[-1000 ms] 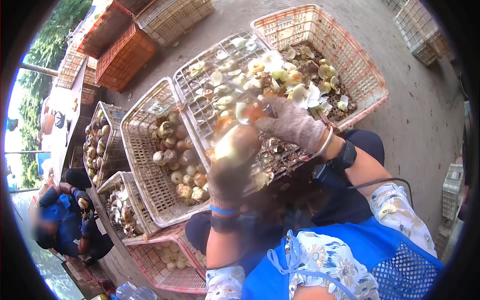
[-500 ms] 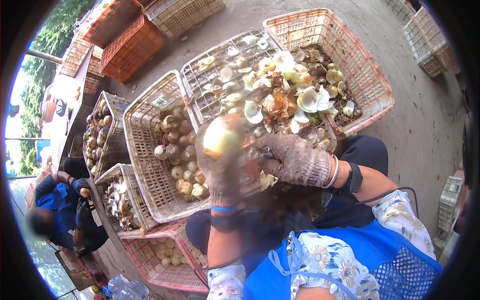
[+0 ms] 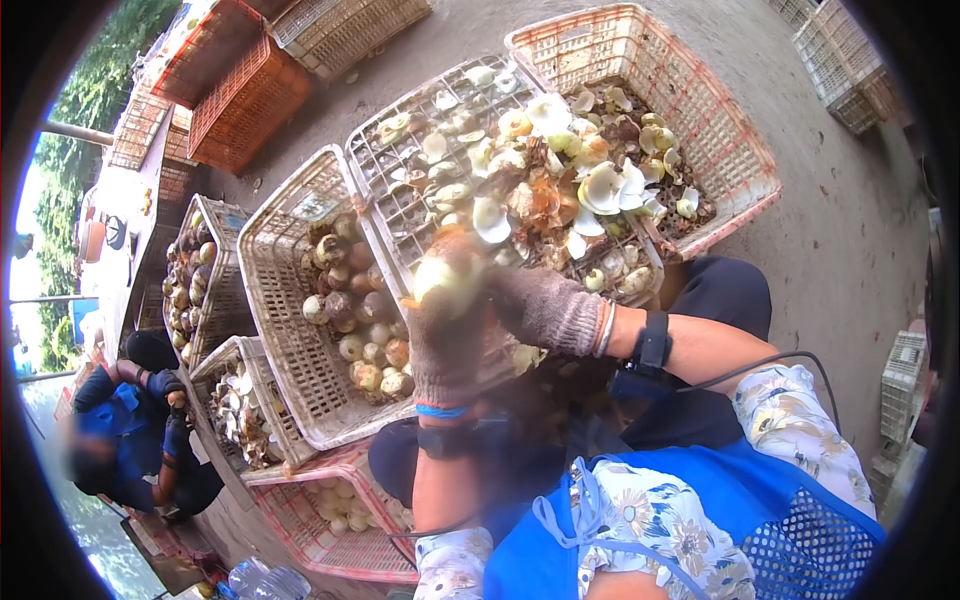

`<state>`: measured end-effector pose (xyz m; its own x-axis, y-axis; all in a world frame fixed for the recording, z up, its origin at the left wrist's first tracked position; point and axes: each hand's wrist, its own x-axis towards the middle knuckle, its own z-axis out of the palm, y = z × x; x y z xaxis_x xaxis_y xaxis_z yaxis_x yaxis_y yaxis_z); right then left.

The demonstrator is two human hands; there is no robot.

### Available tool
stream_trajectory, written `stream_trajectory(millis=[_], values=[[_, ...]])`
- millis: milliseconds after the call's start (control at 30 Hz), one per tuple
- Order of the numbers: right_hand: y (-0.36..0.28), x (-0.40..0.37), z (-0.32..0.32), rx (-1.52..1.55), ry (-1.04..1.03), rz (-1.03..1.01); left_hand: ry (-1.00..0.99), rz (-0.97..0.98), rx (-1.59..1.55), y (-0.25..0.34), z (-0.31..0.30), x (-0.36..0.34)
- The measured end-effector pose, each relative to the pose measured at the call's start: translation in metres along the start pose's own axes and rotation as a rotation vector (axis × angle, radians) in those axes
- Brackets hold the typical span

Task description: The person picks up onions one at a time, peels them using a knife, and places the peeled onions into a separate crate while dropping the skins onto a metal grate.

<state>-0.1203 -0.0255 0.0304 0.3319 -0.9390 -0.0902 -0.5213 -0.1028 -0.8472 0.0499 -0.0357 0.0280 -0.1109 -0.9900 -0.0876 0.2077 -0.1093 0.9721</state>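
A partly peeled onion (image 3: 443, 277), pale with some brown skin, is gripped in my left hand (image 3: 440, 345), which wears a grimy knitted glove. My right hand (image 3: 552, 308), gloved likewise, presses in against the onion's right side. Its fingers are curled, and motion blur hides what they hold. Just beyond the hands, a plastic grid (image 3: 395, 160) carries loose onion peels (image 3: 545, 200). To the left, a white crate (image 3: 275, 230) contains whole onions (image 3: 365, 310), some with dark skins.
A reddish-white crate (image 3: 735, 150) holding scraps stands beyond the grid. At lower left are a red crate (image 3: 300, 520) of peeled onions and a crate of peels (image 3: 240, 410). A co-worker (image 3: 140, 430) in blue sits at far left. Orange crates (image 3: 245, 105) stand behind.
My right hand has moved left, up against the onion. The onion has turned, with brown skin now at its top. The co-worker's hands have come together.
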Motion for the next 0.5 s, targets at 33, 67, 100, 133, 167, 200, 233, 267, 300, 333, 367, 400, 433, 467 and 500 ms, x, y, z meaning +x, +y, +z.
stream_trajectory(millis=[33,67,100,133,167,200,233,267,300,333,367,400,433,467,500], values=[[0.004,0.001,0.005,0.004,0.007,-0.001,-0.043,0.011,0.034,0.002,0.003,0.001],[0.006,0.002,0.008,0.008,0.036,-0.006,-0.047,-0.077,-0.185,0.005,0.008,-0.003],[0.001,0.002,0.007,0.010,0.059,-0.013,-0.046,-0.074,-0.185,0.005,0.004,-0.002],[-0.003,-0.002,0.002,0.063,0.056,-0.039,-0.053,-0.052,-0.107,0.004,-0.002,0.001],[-0.008,-0.008,-0.006,0.060,0.055,-0.045,-0.063,-0.033,-0.027,0.003,-0.005,0.003],[-0.019,-0.016,-0.019,0.053,-0.035,0.017,0.056,-0.197,-0.441,0.026,0.010,0.002],[-0.029,-0.021,-0.031,0.045,-0.127,0.078,0.058,-0.191,-0.440,0.033,0.009,0.003],[-0.038,-0.027,-0.039,-0.044,-0.071,0.050,0.056,-0.213,-0.615,0.037,0.006,0.003],[-0.031,-0.029,-0.039,-0.041,-0.075,0.050,0.055,-0.234,-0.790,0.038,0.003,0.002],[-0.023,-0.029,-0.039,-0.197,-0.028,-0.048,0.176,-0.195,-0.821,0.038,0.004,0.004],[-0.018,-0.029,-0.038,-0.350,0.019,-0.151,0.195,-0.190,-0.829,0.041,0.004,0.004],[-0.019,-0.029,-0.038,-0.439,0.129,-0.257,0.206,-0.183,-0.844,0.044,0.009,0.004],[-0.018,-0.028,-0.040,-0.436,0.127,-0.264,0.213,-0.179,-0.859,0.045,0.013,0.004],[-0.018,-0.028,-0.042,-0.631,0.187,-0.324,0.215,-0.175,-0.859,0.040,0.007,0.006],[-0.018,-0.028,-0.044,-0.826,0.247,-0.382,0.108,-0.235,-1.027,0.037,0.002,0.010]])
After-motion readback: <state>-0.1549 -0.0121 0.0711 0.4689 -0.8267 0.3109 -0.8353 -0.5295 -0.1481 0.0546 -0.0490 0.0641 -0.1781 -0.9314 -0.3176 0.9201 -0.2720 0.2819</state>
